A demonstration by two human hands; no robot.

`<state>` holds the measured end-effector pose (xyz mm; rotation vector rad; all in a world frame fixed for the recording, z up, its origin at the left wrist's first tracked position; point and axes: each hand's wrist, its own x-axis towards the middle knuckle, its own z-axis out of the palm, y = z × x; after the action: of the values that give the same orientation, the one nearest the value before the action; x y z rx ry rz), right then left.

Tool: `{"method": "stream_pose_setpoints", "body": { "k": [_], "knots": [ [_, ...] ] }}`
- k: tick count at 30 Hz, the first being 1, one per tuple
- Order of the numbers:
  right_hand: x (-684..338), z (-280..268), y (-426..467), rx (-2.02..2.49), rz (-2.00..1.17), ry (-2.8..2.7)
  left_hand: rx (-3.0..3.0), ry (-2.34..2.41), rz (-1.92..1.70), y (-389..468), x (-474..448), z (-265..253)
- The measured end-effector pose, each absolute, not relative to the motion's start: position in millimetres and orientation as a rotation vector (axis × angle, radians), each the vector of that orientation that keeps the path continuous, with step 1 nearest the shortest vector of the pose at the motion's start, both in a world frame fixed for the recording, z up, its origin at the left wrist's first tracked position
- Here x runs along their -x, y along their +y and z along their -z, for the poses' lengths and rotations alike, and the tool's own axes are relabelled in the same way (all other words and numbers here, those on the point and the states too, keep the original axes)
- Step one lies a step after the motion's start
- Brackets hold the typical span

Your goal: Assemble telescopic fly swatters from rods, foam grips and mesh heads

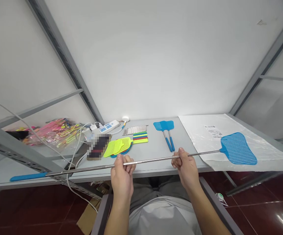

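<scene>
A long telescopic fly swatter [153, 160] stretches across the view at the table's front edge, its metal rod drawn out. My left hand [122, 173] grips the rod near its middle, thumb on top. Further right, my right hand [185, 166] is closed round the same rod. The blue mesh head [238, 148] is at the right end, over a white plastic bag; the blue handle [28, 177] is at the far left. Behind my hands lie two short blue fly swatters [167, 133], side by side with heads overlapping.
Yellow swatter heads [118, 147], coloured handles [140, 136] and metal rods [135, 130] lie left of centre. Beyond them are a power strip [109, 126], white cables and bagged colourful goods [55, 130]. The white bag [205, 130] covers the right side. Metal shelf posts [65, 58] frame the table.
</scene>
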<state>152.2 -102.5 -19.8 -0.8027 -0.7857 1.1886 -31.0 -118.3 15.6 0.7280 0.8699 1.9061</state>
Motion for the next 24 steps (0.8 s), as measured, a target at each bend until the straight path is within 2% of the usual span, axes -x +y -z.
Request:
{"method": "stream_pose_setpoints", "body": {
  "k": [24],
  "knots": [
    [-170,12,-97,0.771,-1.18,-0.864,-0.679,1.094,-2.18,-123,66,-48]
  ]
}}
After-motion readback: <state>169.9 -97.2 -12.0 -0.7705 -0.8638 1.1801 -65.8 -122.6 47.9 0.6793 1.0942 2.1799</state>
